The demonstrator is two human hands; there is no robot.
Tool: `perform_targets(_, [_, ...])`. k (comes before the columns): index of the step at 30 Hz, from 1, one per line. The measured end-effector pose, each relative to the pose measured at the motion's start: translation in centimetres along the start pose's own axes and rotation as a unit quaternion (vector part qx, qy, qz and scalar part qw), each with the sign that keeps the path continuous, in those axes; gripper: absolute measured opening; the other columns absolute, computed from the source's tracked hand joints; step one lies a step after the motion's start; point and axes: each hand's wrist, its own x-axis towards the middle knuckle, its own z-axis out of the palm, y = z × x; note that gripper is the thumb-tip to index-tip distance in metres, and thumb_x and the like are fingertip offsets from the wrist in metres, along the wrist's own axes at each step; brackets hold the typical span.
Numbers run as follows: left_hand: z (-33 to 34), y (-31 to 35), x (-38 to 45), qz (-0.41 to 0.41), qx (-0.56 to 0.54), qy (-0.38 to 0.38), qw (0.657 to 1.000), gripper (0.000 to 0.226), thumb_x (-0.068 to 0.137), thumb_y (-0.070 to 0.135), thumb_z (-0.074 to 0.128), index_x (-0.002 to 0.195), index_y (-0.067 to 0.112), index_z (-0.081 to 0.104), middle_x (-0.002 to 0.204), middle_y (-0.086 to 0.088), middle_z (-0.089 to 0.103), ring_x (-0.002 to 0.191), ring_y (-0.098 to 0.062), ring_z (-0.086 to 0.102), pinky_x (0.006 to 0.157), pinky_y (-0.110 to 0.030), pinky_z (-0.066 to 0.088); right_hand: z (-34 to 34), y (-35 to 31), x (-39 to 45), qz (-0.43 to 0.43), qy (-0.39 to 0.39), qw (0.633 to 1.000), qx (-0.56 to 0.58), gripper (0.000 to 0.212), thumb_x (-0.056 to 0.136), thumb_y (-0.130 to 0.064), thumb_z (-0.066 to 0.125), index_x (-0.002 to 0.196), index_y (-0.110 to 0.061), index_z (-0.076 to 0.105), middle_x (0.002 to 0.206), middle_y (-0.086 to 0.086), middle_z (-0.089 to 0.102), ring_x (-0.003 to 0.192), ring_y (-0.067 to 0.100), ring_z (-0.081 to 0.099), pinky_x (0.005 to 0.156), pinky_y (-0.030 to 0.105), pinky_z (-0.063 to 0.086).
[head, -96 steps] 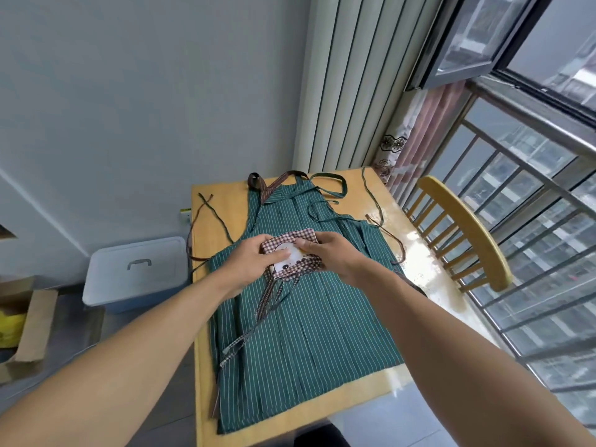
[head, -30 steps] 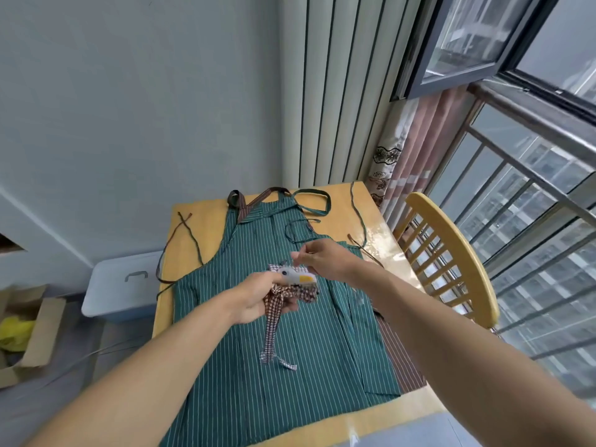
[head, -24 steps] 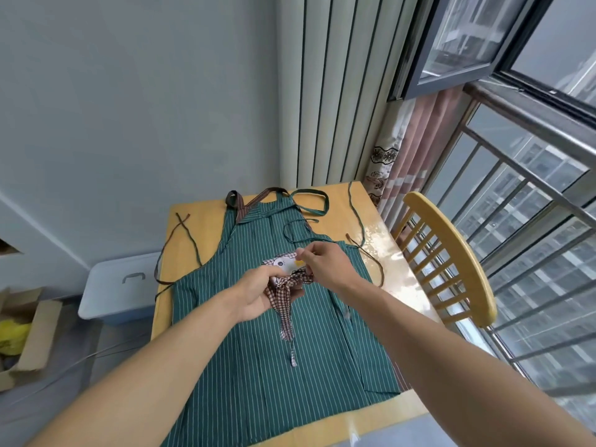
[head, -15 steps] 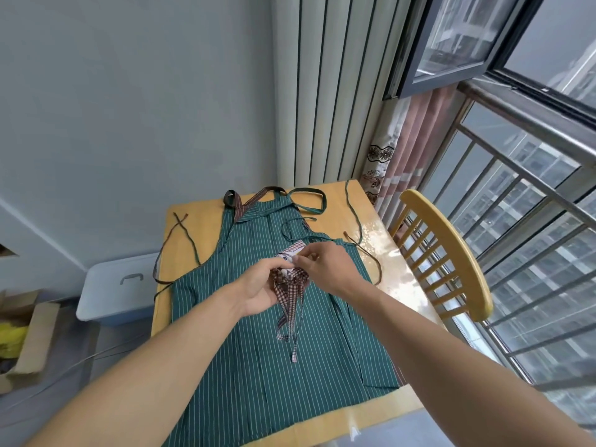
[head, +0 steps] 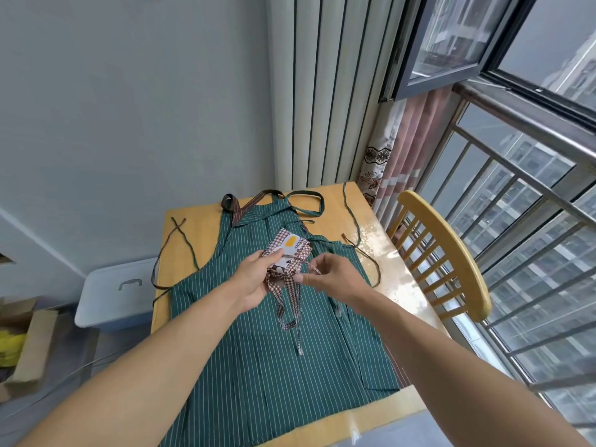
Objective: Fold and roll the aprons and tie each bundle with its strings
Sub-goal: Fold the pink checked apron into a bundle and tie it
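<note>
Now left hand [head: 254, 279] grips checked bundle [head: 288, 254]; right hand [head: 332, 279] pinches its strings [head: 290, 304].

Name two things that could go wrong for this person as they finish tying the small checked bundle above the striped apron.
1. The left hand alone grips the checked bundle while the right hand pinches its strings; a loose grip could let the roll unfurl.
2. The string ends dangle over the green striped apron, which lies flat; they might snag on it, or the knot may slip if tied slack.
</note>
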Motion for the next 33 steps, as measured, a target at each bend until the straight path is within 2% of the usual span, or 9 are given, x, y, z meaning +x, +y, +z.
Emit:
perform_targets(3, [-0.2, 0.1, 0.3, 0.009, 0.004, 0.002, 1.0, 0.03, 0.096, 0.012, 0.064, 0.124, 0.001, 0.06, 0.112, -0.02, 0.074, 0.095, -0.029, 0.07, 0.078, -0.037, 0.054, 0.3, 0.1, -0.2, -0.03, -0.012, 0.999, -0.006, 0.04, 0.084, -0.053, 0.076, 0.089, -0.015, 0.065, 0.063, -0.007, 0.051, 0.049, 0.009, 0.037, 0.045, 0.02, 0.03])
perform_targets(5, [-0.4, 0.2, 0.3, 0.012, 0.007, -0.003, 1.0, 0.032, 0.095, 0.013, 0.065, 0.124, 0.0, 0.061, 0.114, -0.019, 0.073, 0.099, -0.029, 0.069, 0.083, -0.037, 0.056, 0.2, -0.2, -0.1, -0.045, 0.008, 0.999, 0.022, 0.035, 0.093, -0.05, 0.066, 0.085, -0.016, 0.067, 0.057, -0.011, 0.05, 0.045, 0.006, 0.035, 0.044, 0.019, 0.029])
perform_targets(10, [-0.6, 0.1, 0.1, -0.001, 0.031, -0.027, 0.999, 0.026, 0.096, 0.008, 0.062, 0.121, 0.001, 0.061, 0.112, -0.017, 0.073, 0.09, -0.024, 0.07, 0.063, -0.028, 0.061, -0.5, -1.0, 1.0, -0.022, 0.094, 0.991, 0.096, 0.039, 0.101, -0.042, 0.059, 0.089, -0.006, 0.069, 0.056, -0.003, 0.046, 0.045, 0.01, 0.03, 0.045, 0.026, 0.022])
perform_targets(16, [-0.4, -0.1, 0.3, -0.021, 0.045, -0.045, 0.998, 0.028, 0.096, -0.001, 0.06, 0.124, 0.0, 0.059, 0.101, -0.014, 0.076, 0.081, -0.021, 0.072, 0.059, -0.027, 0.06, 0.1, -0.7, 1.8, 0.013, 0.148, 0.983, 0.109, 0.038, 0.101, -0.038, 0.06, 0.071, -0.014, 0.06, 0.055, -0.007, 0.055, 0.045, 0.008, 0.041, 0.05, 0.026, 0.032])
perform_targets(21, [-0.6, -0.6, 0.7, -0.036, 0.073, -0.031, 0.996, 0.053, 0.091, -0.005, 0.065, 0.141, 0.001, 0.049, 0.11, -0.018, 0.075, 0.083, -0.024, 0.075, 0.061, -0.03, 0.061, 0.6, -0.7, 1.5, -0.002, 0.185, 0.975, 0.126, 0.043, 0.103, -0.037, 0.057, 0.082, 0.0, 0.063, 0.061, -0.002, 0.059, 0.046, 0.003, 0.044, 0.051, 0.02, 0.034])
perform_targets(25, [-0.5, -0.8, 0.7, -0.028, 0.062, -0.022, 0.997, 0.053, 0.093, -0.006, 0.062, 0.143, 0.003, 0.046, 0.114, -0.018, 0.072, 0.084, -0.025, 0.071, 0.064, -0.031, 0.059, 0.6, -1.0, 1.4, -0.005, 0.165, 0.977, 0.136, 0.035, 0.101, -0.033, 0.06, 0.076, -0.009, 0.065, 0.066, -0.001, 0.064, 0.055, 0.008, 0.051, 0.055, 0.019, 0.041])
perform_targets(29, [-0.9, -0.7, 0.9, -0.019, 0.088, -0.018, 0.996, 0.061, 0.09, -0.009, 0.064, 0.145, 0.009, 0.045, 0.116, -0.02, 0.07, 0.088, -0.03, 0.073, 0.066, -0.035, 0.062, 0.5, -0.5, 1.1, 0.004, 0.162, 0.978, 0.134, 0.037, 0.1, -0.036, 0.062, 0.079, -0.006, 0.066, 0.066, -0.002, 0.064, 0.054, 0.005, 0.052, 0.058, 0.02, 0.042])
perform_targets(31, [-1.2, -0.8, 0.7, -0.017, 0.146, -0.051, 0.988, 0.067, 0.088, -0.009, 0.066, 0.146, 0.015, 0.044, 0.118, -0.021, 0.068, 0.094, -0.033, 0.074, 0.071, -0.038, 0.062, 0.2, -1.0, 1.1, 0.0, 0.176, 0.975, 0.138, 0.039, 0.1, -0.038, 0.061, 0.084, -0.003, 0.067, 0.067, -0.001, 0.064, 0.053, 0.003, 0.052, 0.055, 0.016, 0.042])
perform_targets(33, [-1.5, -0.6, 0.2, -0.027, 0.211, -0.102, 0.972, 0.072, 0.086, -0.007, 0.07, 0.145, 0.026, 0.046, 0.126, -0.023, 0.061, 0.104, -0.033, 0.072, 0.084, -0.04, 0.06, -0.7, -1.7, 1.7, 0.011, 0.202, 0.97, 0.133, 0.037, 0.1, -0.04, 0.061, 0.088, -0.005, 0.069, 0.069, 0.0, 0.066, 0.057, 0.007, 0.053, 0.056, 0.018, 0.044])
